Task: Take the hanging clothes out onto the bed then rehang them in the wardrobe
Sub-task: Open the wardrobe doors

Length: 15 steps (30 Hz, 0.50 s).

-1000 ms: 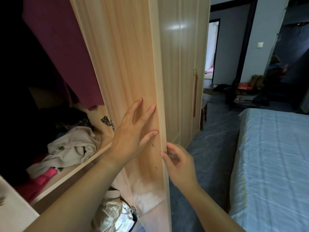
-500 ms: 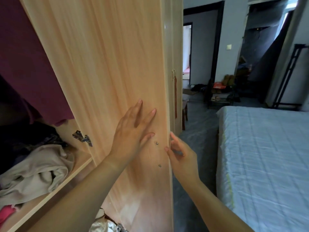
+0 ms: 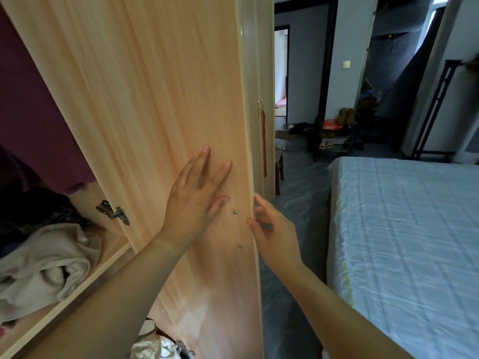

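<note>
Here, at the far left, a dark maroon hanging garment point(image 3: 39, 112) is being kept inside the open wardrobe, its hem dangling above a shelf. On that pale wooden shelf point(image 3: 77, 294) a crumpled beige cloth point(image 3: 44, 268) is being carried, with darker clothes heaped behind it, too dim to be told apart. Just right of the garment's hem, a silver metal hinge point(image 3: 114, 212) is being shown on the inner side of the tall light wood-grain wardrobe door point(image 3: 155, 99), which is being held swung open.

Against the door's inner face the left hand point(image 3: 194, 198) is being pressed flat, its fingers point(image 3: 204, 156) straight and spread wide, with nothing being grasped. Two small metal screw heads point(image 3: 234, 211) are being shown just beside the thumb, one above the other. Below the left forearm, a crinkled silver-white bag point(image 3: 153, 348) is being glimpsed at the bottom edge.

At the door's free edge the right hand point(image 3: 272, 234) is being used: its fingers point(image 3: 259, 203) are being curled narrowly there, the thumb tip touching the edge, so that the door is being gripped.

Farther right, a long red tassel point(image 3: 264, 143) is being hung from the handle of a shut wardrobe door. Beyond it a low dark shoe rack point(image 3: 331, 146) is being shown by the far wall. At the right, well apart from the maroon garment, a bed covered with a pale blue-white sheet point(image 3: 401, 229) is being shown.
</note>
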### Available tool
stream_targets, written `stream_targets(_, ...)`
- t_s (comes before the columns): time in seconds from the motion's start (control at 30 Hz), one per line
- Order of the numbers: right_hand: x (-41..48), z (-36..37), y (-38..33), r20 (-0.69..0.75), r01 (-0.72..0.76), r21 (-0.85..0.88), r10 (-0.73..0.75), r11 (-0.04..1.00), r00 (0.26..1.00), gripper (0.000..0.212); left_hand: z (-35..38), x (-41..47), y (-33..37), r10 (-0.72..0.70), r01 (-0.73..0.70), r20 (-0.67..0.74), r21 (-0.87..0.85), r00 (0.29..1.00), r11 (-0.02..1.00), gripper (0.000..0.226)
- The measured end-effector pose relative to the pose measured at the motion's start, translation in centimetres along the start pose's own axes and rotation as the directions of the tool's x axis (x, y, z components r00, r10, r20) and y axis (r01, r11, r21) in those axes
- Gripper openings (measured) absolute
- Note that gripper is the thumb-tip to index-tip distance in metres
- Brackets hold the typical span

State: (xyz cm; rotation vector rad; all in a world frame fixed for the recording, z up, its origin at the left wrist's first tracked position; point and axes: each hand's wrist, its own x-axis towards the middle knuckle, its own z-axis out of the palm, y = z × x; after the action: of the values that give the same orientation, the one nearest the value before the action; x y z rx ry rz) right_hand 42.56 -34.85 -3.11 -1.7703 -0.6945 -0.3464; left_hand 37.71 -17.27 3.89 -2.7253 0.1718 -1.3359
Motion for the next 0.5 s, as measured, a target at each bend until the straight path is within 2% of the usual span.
stream_targets(0.13,-1.6,-1.2,-1.6,0.122,-0.004,-0.102,0.017,0.995,0.992,0.05,-1.9,-0.7,0.7,-0.081,0.076,0.142,0.043,0.987,0.996,0.062)
stream_targets(0.3,-4.8,-2.5,-3.0,0.274,-0.003,-0.276,0.082,0.961,0.958,0.047,-4.6,-4.9,2.1,-0.26,0.204,0.324,0.196,0.91,0.959,0.062)
stream_targets(0.4,-6.3,-2.1,-3.7,0.389,0.106,-0.345,0.04,0.933,0.92,0.05,-6.3,-8.7,2.3,-0.356,0.286,0.371,0.233,0.857,0.93,0.064)
stream_targets(0.5,-7.2,-0.6,-4.6,0.48,0.246,-0.372,-0.041,0.895,0.876,0.063,-8.4,-12.6,1.9,-0.45,0.358,0.39,0.286,0.804,0.889,0.064)
